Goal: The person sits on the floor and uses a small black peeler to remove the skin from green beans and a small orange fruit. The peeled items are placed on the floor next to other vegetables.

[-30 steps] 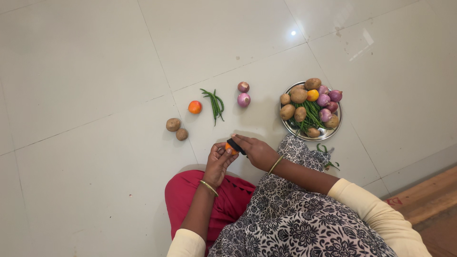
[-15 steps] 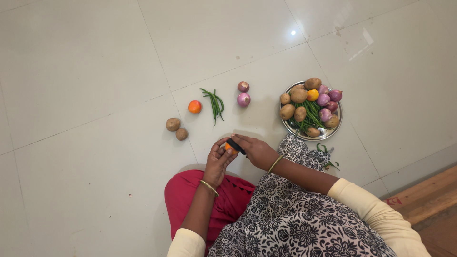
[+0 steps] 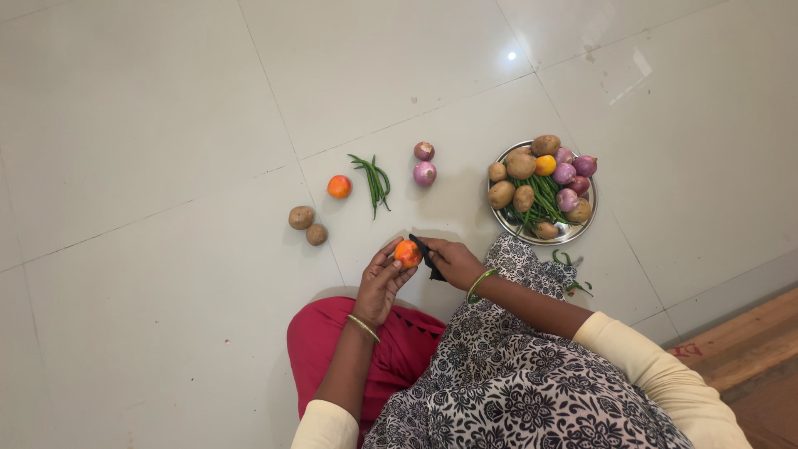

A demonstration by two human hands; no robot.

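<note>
An orange-red tomato (image 3: 406, 252) is being held in the fingers (image 3: 391, 254) of the left hand (image 3: 381, 283), just above the floor (image 3: 150, 125) and in front of the red-clad knee (image 3: 332, 341). A black-handled peeler or small knife (image 3: 426, 255) is being gripped by the right hand (image 3: 455, 263), its fingers clenched round the handle; the dark tool is being pressed against the tomato's right side. Whether it is a knife or a peeler cannot be told.

Beyond the tomato, a bunch of green beans (image 3: 374, 180) is lying on the floor, with a second tomato (image 3: 338, 186) just left of the beans and two onions (image 3: 425, 165) to their right. Two potatoes (image 3: 307, 225) are resting to the left of the held tomato. To its right, a steel plate (image 3: 581, 230) is being loaded with potatoes, onions and beans.
</note>
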